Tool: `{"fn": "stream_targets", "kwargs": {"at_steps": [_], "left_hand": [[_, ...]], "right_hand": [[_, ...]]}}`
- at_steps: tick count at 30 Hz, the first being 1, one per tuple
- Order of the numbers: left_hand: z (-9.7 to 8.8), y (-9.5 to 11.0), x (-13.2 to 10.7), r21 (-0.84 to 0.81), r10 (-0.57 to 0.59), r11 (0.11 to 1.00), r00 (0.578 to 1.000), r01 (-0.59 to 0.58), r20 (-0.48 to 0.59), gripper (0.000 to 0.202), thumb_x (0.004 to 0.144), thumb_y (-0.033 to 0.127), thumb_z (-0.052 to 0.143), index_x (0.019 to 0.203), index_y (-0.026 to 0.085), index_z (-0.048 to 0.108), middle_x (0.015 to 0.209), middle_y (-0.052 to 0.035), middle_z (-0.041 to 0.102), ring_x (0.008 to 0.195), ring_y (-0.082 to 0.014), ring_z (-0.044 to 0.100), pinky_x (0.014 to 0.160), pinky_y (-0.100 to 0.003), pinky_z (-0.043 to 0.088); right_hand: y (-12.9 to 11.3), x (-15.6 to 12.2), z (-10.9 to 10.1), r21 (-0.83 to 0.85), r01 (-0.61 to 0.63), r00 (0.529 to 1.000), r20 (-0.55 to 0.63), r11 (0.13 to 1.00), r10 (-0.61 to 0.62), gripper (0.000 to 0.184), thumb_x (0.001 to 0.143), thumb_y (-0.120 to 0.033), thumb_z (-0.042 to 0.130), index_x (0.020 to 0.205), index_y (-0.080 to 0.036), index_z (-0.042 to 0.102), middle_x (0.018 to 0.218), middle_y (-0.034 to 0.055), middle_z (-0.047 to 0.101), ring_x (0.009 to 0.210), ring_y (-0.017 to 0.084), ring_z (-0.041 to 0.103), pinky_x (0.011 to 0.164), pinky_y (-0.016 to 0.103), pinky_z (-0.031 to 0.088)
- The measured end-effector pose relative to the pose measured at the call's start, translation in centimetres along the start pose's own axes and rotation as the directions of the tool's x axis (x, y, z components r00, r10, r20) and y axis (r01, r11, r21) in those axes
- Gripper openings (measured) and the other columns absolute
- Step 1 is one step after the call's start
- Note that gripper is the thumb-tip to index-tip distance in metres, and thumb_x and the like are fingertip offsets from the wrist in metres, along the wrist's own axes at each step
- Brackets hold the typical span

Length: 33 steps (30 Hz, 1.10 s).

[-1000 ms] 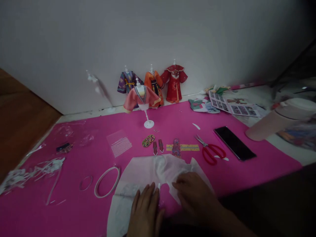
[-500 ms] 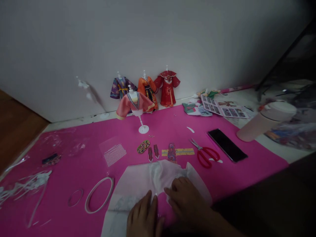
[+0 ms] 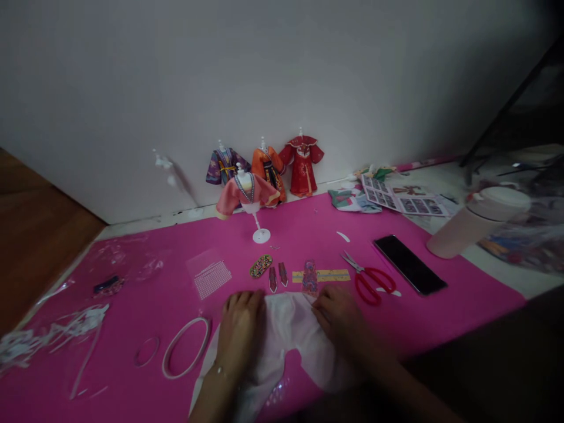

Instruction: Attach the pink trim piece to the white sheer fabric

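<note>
A thin white piece of fabric (image 3: 288,320) with a curved cut-out at its near side lies on the pink mat (image 3: 145,317). My left hand (image 3: 241,320) is on its upper left part, fingers closed at the edge. At the upper right edge, my right hand (image 3: 337,311) pinches the fabric between thumb and fingers. Just beyond the cloth are two small dark red pointed pieces (image 3: 278,277), a patterned strip (image 3: 309,276) across a yellow band (image 3: 337,275), and an oval beaded piece (image 3: 261,266). Red-handled scissors (image 3: 368,279) lie to the right of my right hand.
A doll bust in a pink top (image 3: 247,194) stands before several dressed busts (image 3: 302,164) by the wall. On the right are a phone (image 3: 409,264), a tumbler (image 3: 480,220) and a booklet (image 3: 396,197). White rings (image 3: 186,348), a bead sheet (image 3: 211,280) and ribbons (image 3: 57,329) lie left.
Both hands have moved away from the cut-out to the fabric's far edge, and they are farther apart. The fabric has shifted, with its left part now less spread. The view has tilted slightly.
</note>
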<state>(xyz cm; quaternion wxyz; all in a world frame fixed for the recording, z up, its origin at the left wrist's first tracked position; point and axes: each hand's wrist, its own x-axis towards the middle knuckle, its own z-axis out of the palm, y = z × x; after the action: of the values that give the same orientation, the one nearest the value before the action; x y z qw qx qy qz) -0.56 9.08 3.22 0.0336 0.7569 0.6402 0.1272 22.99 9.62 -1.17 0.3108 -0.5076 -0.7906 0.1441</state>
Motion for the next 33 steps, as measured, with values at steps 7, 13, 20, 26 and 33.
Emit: {"fn": "stream_targets", "kwargs": {"at_steps": [7,13,20,26,33], "left_hand": [[-1.0,-1.4,-0.9,-0.099,-0.019,0.995,1.0,0.02,0.016,0.021,0.086,0.019,0.05,0.078,0.02,0.069,0.085,-0.0065,0.069,0.087,-0.0265,0.06,0.083,-0.042,0.046],[-1.1,-3.1,-1.6,-0.19,-0.076,0.979,0.997,0.073,-0.007,0.017,0.085,0.023,0.05,0.08,0.022,0.066,0.08,-0.0028,0.071,0.08,-0.0242,0.065,0.083,-0.044,0.05],[-1.1,-3.4,-1.8,-0.225,-0.071,0.972,0.997,0.072,0.012,0.025,0.092,0.029,0.045,0.09,0.023,0.069,0.087,-0.0034,0.075,0.084,-0.024,0.068,0.09,-0.048,0.049],[-0.9,-3.3,-1.9,-0.165,-0.067,0.984,0.998,0.065,-0.008,0.026,0.094,0.03,0.048,0.092,0.023,0.073,0.085,-0.0032,0.075,0.085,-0.025,0.067,0.1,-0.057,0.041],[-0.4,-1.2,-4.2,-0.103,-0.008,0.995,0.986,-0.009,-0.166,0.025,0.094,0.028,0.051,0.11,0.02,0.068,0.122,-0.0127,0.063,0.115,-0.0309,0.055,0.097,-0.05,0.047]], "right_hand": [[0.2,-1.3,-1.5,0.214,-0.078,0.997,0.015,0.974,0.077,0.008,0.081,-0.015,0.057,0.078,-0.022,0.057,0.096,0.0063,0.069,0.091,0.022,0.064,0.08,0.036,0.05],[1.2,-1.3,-1.7,0.311,-0.237,0.971,0.084,0.92,0.222,0.005,0.083,-0.02,0.057,0.079,-0.022,0.059,0.073,-0.0004,0.068,0.066,0.017,0.065,0.059,0.028,0.052],[1.3,-0.7,-2.6,0.304,-0.225,0.973,0.126,0.926,0.195,0.024,0.085,-0.023,0.058,0.106,-0.021,0.07,0.101,0.0075,0.075,0.094,0.024,0.069,0.081,0.038,0.054],[1.8,0.0,-1.9,0.167,-0.115,0.988,0.124,0.979,0.094,0.022,0.094,-0.029,0.053,0.089,-0.02,0.072,0.084,0.006,0.073,0.08,0.022,0.067,0.074,0.037,0.051],[1.1,-0.5,-1.6,0.021,0.04,0.999,0.008,0.999,-0.041,0.03,0.09,-0.018,0.053,0.118,-0.017,0.066,0.112,0.0147,0.064,0.107,0.03,0.056,0.091,0.05,0.045]]}}
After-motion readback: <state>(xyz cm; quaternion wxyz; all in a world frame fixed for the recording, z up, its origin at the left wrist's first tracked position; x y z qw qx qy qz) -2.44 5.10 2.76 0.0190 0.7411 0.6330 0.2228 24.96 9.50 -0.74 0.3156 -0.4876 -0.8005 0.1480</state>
